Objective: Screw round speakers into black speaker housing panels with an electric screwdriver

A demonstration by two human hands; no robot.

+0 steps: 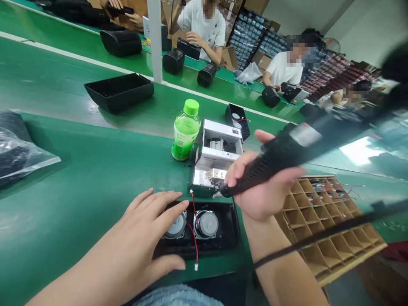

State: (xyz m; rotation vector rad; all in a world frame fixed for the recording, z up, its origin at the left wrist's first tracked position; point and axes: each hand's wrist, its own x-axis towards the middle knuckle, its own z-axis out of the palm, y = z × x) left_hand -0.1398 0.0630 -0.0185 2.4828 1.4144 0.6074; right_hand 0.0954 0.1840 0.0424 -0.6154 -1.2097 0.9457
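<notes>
My right hand [261,187] is wrapped round a black electric screwdriver [280,148], its tip pointing down and left beside the screw feeder. Below lies a black speaker housing [228,225] with two round speakers [206,224] in it. Red wires [195,238] with small white plugs run across the housing. My left hand [149,229] rests over the housing's left end, fingers spread, partly covering the left speaker. The silver and black screw feeder [219,157] stands just behind the housing, partly hidden by my right hand.
A green-capped bottle [185,131] stands left of the feeder. A divided cardboard tray [325,225] is at right, with a black cable [306,242] crossing before it. An open black housing [119,91] and a plastic bag [22,148] lie left. Several co-workers [207,25] sit across the line.
</notes>
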